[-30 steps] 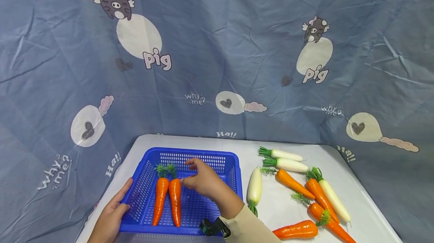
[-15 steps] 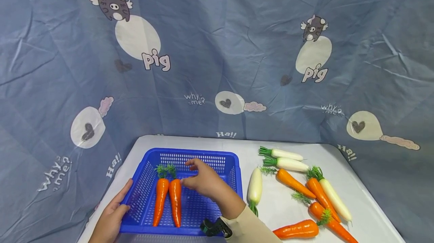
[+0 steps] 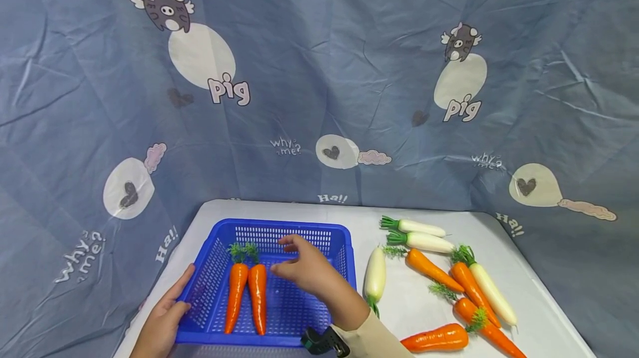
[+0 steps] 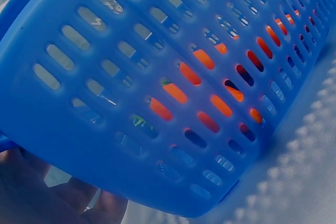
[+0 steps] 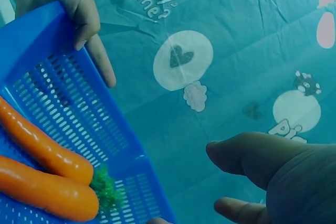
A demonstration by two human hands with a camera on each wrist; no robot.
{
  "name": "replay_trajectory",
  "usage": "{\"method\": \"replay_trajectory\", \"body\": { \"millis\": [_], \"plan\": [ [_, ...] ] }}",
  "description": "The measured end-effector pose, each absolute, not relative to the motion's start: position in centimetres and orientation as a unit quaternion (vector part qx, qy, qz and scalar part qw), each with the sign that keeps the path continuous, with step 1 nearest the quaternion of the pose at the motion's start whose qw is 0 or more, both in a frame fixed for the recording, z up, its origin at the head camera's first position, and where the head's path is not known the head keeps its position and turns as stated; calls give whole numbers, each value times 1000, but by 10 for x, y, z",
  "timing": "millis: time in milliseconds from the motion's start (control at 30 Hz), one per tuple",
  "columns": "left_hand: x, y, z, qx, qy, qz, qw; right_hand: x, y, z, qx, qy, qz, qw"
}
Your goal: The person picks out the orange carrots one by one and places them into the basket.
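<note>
Two orange carrots (image 3: 247, 297) with green leafy tops lie side by side in a blue plastic basket (image 3: 294, 341), tips toward me. My left hand (image 3: 162, 316) grips the basket's left rim; in the right wrist view that hand (image 5: 65, 3) has its thumb and fingers over the edge. Over the basket, just right of the carrots, hovers my right hand (image 3: 312, 269), thumb and fingers spread apart and holding nothing. Through the slots of the basket wall (image 4: 173, 56), bits of orange carrot (image 4: 176, 93) show in the left wrist view.
Right of the basket, a white radish (image 3: 375, 275) lies on the white table (image 3: 344, 212). Farther right are more white radishes (image 3: 426, 242) and several loose carrots (image 3: 436, 338), some touching. A blue patterned cloth (image 3: 299, 80) hangs behind the table.
My right hand has drawn back slightly to the right, away from the right-hand carrot in the basket. The left hand and both carrots there look unmoved.
</note>
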State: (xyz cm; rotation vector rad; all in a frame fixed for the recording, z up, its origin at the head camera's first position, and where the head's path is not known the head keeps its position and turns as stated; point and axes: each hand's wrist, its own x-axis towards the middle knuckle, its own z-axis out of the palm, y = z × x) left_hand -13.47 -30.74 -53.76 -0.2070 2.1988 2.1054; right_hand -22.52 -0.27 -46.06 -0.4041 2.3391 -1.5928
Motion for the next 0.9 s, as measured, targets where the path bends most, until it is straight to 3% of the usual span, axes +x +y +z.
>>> {"method": "replay_trajectory", "body": {
  "millis": [900],
  "plan": [
    [-136, -306, -534, -108, 711, 692, 70, -200, 34, -454, -131, 804, -565, 129]
  ]
}}
